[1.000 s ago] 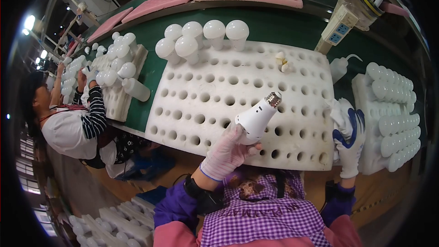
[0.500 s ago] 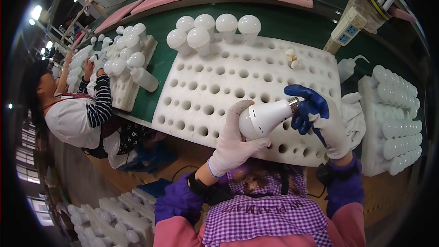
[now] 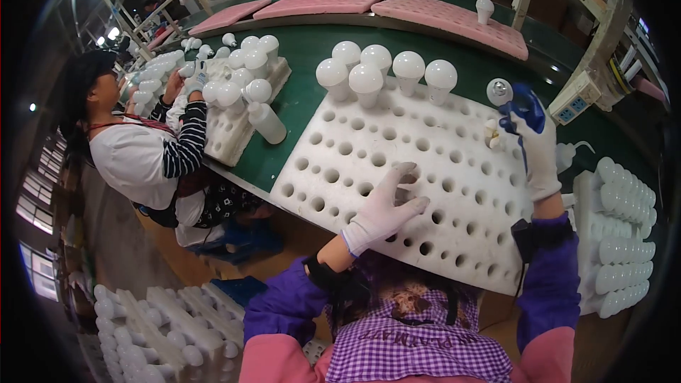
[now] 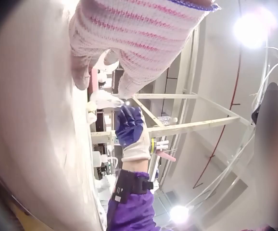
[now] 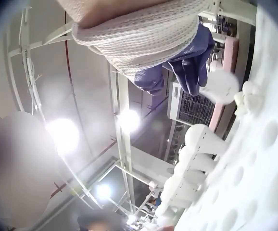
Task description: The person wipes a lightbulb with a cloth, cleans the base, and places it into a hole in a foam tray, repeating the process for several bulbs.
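The left hand (image 3: 386, 209), in a white glove, hovers over the holed white foam board (image 3: 397, 149) with thumb and fingers spread and nothing between them. At the board's far right, the right hand (image 3: 535, 145) in a blue-and-white glove holds a bulb (image 3: 499, 91) by its fingertips; its silvery end faces the head camera. In the right wrist view, the blue fingers of the right hand (image 5: 153, 48) meet the white bulb (image 5: 221, 86). Several bulbs (image 3: 408, 71) stand upright along the board's far left edge. Small pale pieces (image 3: 491, 133) lie on the board beside the right hand.
Foam trays of bulbs stand left (image 3: 237, 135) and right (image 3: 585, 241). A white bottle (image 3: 267, 123) is by the left tray, a spouted bottle (image 3: 565, 156) at right. Pink foam sheets (image 3: 454, 20) lie behind. Another person (image 3: 142, 142) works at left.
The right hand has taken the bulb from the left hand and carried it to the board's far right. The left hand has let go, its fingers spread. The head view has shifted.
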{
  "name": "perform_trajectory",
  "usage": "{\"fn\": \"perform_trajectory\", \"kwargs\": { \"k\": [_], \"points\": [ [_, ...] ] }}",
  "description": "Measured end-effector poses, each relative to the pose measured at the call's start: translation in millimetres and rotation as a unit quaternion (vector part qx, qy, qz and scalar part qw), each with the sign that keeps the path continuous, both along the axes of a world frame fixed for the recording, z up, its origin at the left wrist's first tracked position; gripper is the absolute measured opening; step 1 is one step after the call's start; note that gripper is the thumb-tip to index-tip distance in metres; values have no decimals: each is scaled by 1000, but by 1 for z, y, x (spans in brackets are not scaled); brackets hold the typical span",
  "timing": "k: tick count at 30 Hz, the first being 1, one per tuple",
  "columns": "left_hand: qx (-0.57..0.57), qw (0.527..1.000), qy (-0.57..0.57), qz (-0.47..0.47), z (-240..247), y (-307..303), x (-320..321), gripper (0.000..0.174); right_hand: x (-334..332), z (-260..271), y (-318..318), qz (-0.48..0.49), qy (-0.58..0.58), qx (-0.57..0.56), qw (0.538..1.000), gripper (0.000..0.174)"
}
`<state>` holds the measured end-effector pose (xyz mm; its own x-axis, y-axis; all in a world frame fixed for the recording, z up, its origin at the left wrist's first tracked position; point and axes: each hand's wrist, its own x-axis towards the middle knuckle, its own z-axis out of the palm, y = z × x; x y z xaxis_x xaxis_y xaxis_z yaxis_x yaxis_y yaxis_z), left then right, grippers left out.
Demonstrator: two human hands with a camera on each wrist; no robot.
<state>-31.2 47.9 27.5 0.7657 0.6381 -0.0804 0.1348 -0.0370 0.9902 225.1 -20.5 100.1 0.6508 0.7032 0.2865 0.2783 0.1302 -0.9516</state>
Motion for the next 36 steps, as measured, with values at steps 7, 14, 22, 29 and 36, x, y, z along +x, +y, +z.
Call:
{"fn": "perform_trajectory", "kwargs": {
  "k": [7,14,22,29,36],
  "points": [
    [451,852,125,235,34,125,25,70,-72,-48,9,281,150,-134,938,31],
    [461,818,341,52,66,179,55,72,-75,-66,10,284,144,-121,940,29],
    [142,975,-118,120,76,58,7,76,-78,-47,3,342,303,-16,889,58],
    [-30,976,-182,118,47,-3,-19,83,-106,-17,-25,270,259,-25,927,39],
    [-14,990,-121,72,42,-8,-30,85,-112,-9,-34,225,247,-63,940,52]
  ]
}}
